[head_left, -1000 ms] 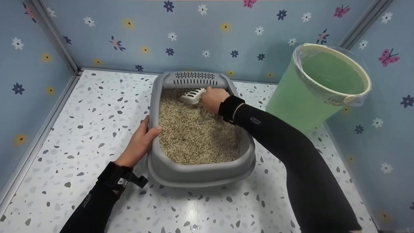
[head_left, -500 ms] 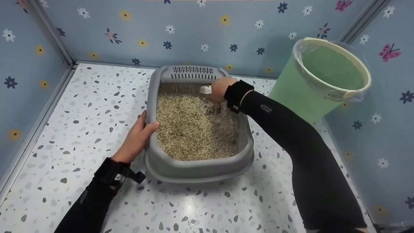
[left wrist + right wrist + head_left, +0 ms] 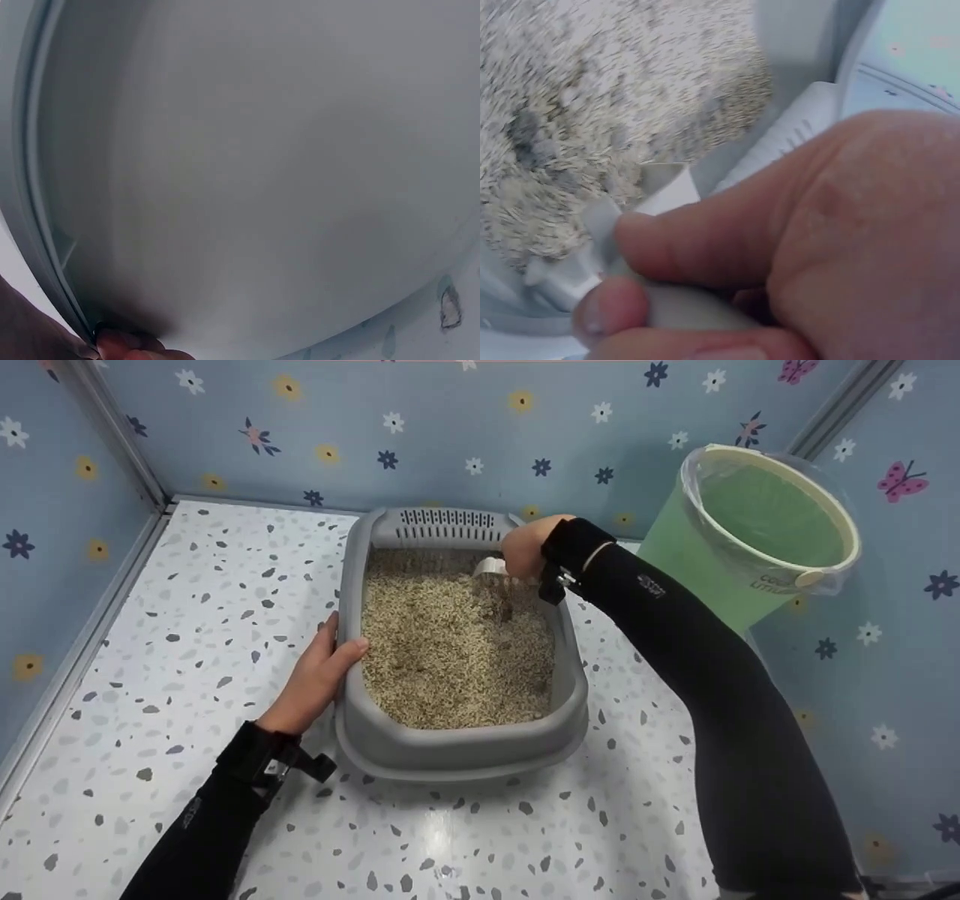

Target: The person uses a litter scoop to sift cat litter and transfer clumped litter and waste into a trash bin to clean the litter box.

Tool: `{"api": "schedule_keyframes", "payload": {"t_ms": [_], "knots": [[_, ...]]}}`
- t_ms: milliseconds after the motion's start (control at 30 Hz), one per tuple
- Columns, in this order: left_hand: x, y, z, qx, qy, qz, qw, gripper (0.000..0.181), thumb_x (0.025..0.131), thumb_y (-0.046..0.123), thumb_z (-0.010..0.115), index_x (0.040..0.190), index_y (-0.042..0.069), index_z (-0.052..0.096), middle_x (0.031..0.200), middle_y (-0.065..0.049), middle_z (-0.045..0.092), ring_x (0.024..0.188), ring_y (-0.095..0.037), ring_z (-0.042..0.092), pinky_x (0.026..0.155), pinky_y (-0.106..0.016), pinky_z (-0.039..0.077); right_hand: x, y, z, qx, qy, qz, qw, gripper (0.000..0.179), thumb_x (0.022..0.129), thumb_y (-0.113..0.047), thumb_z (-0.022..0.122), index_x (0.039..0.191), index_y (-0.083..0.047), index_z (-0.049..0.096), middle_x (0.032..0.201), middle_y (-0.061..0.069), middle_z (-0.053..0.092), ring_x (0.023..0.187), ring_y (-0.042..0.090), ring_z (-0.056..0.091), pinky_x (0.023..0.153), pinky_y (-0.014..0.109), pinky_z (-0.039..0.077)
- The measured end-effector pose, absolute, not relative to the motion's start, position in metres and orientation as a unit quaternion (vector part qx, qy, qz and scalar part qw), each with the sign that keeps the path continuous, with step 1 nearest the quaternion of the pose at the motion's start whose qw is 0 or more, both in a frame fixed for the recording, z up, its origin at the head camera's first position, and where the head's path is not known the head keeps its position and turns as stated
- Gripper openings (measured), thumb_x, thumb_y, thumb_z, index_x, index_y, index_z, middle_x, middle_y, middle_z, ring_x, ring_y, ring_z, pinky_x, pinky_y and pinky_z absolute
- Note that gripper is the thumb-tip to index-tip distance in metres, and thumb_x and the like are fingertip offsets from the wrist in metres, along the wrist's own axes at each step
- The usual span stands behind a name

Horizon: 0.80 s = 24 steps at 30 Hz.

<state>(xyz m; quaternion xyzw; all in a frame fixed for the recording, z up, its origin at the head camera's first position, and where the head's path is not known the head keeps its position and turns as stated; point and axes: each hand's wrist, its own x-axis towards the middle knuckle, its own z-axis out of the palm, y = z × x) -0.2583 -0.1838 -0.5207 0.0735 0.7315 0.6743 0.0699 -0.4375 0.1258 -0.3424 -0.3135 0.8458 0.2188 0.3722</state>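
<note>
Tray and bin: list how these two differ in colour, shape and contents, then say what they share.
The tray is grey; the bin is green with a cream rim. The tray is low; the bin is taller. The tray holds litter; the bin wears a clear liner. Both have open tops.

The right hand [image 3: 527, 547] has moved the white slotted plastic scoop [image 3: 491, 567] toward the far right corner of the grey plastic tray [image 3: 465, 746].

Litter tray [image 3: 461, 750], plain grey; litter [image 3: 427, 660], beige flecked with brown; scoop [image 3: 491, 567], off-white. Bin [image 3: 686, 544], pale green, cream rim; sleeves [image 3: 750, 720], black. Wall panels [image 3: 435, 397], light blue, white, yellow and navy flowers, pink butterflies; supporting surface [image 3: 202, 585], white, grey terrazzo flecks
</note>
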Motion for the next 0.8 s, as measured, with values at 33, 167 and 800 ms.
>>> {"api": "schedule_keyframes", "payload": {"t_ms": [33, 167, 800], "knots": [[-0.258, -0.184, -0.521, 0.074, 0.732, 0.673, 0.070, 0.097, 0.113, 0.042, 0.059, 0.178, 0.005, -0.001, 0.185, -0.017, 0.005, 0.169, -0.027, 0.012, 0.137, -0.041, 0.011, -0.438, 0.125, -0.340, -0.320, 0.840, 0.223, 0.377, 0.037, 0.087, 0.007, 0.037, 0.064, -0.020, 0.028, 0.068, -0.005, 0.019, 0.064, 0.011, 0.013, 0.062, 0.028, 0.018], [-0.259, -0.184, -0.521, 0.078, 0.734, 0.672, 0.062, 0.094, 0.113, 0.042, 0.060, 0.180, 0.008, 0.004, 0.185, -0.016, 0.013, 0.169, -0.027, 0.018, 0.137, -0.042, 0.013, -0.437, 0.123, -0.334, -0.291, 0.849, 0.204, 0.391, 0.038, 0.096, 0.001, 0.040, 0.065, -0.019, 0.034, 0.067, -0.006, 0.024, 0.063, 0.011, 0.018, 0.064, 0.028, 0.022], [-0.258, -0.182, -0.523, 0.081, 0.733, 0.673, 0.059, 0.092, 0.112, 0.041, 0.060, 0.180, 0.009, 0.007, 0.184, -0.018, 0.015, 0.167, -0.031, 0.024, 0.137, -0.046, 0.017, -0.398, 0.091, -0.347, -0.206, 0.893, 0.357, 0.179, 0.044, 0.113, -0.012, 0.053, 0.073, -0.018, 0.036, 0.074, -0.001, 0.031, 0.069, 0.016, 0.026, 0.062, 0.034, 0.027]]}}
